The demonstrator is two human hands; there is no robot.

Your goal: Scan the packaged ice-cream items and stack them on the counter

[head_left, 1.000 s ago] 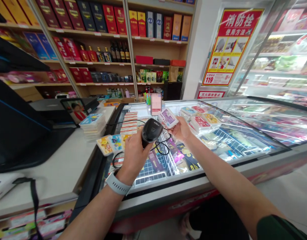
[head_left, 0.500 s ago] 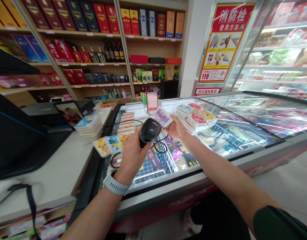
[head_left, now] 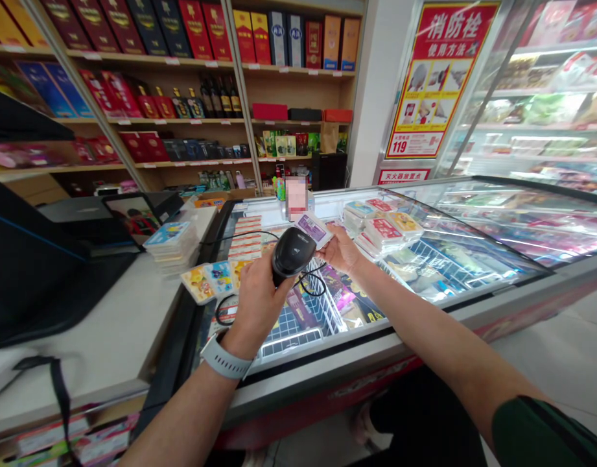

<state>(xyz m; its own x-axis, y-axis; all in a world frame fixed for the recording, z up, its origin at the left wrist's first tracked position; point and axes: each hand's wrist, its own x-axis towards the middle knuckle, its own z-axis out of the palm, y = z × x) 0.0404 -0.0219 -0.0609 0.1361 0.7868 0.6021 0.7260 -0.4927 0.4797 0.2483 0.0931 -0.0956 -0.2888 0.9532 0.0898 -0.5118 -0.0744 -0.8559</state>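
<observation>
My left hand [head_left: 260,292] is wrapped round the handle of a black barcode scanner [head_left: 294,251], its head raised above the freezer's glass top. Just beyond the scanner, my right hand [head_left: 341,249] pinches a flat white card-like pack [head_left: 312,228] with purple print by its edge. The scanner head overlaps the pack's lower left part in view; whether they touch I cannot tell. Left of my left hand lie several colourful yellow and blue packs [head_left: 205,283] side by side. Stacks of similar packs [head_left: 383,228] in red, yellow and blue sit beyond my right hand.
A chest freezer [head_left: 454,311] with a glass lid spans the front. Another tall stack of packs [head_left: 170,250] stands on the white counter [head_left: 116,311] at left, near a dark monitor [head_left: 30,259]. A black cable [head_left: 240,232] loops over the glass. Shelves of boxes and bottles line the back.
The purple-printed pack has tilted in my right hand, and its face now shows flatter. My left hand and the scanner have barely moved.
</observation>
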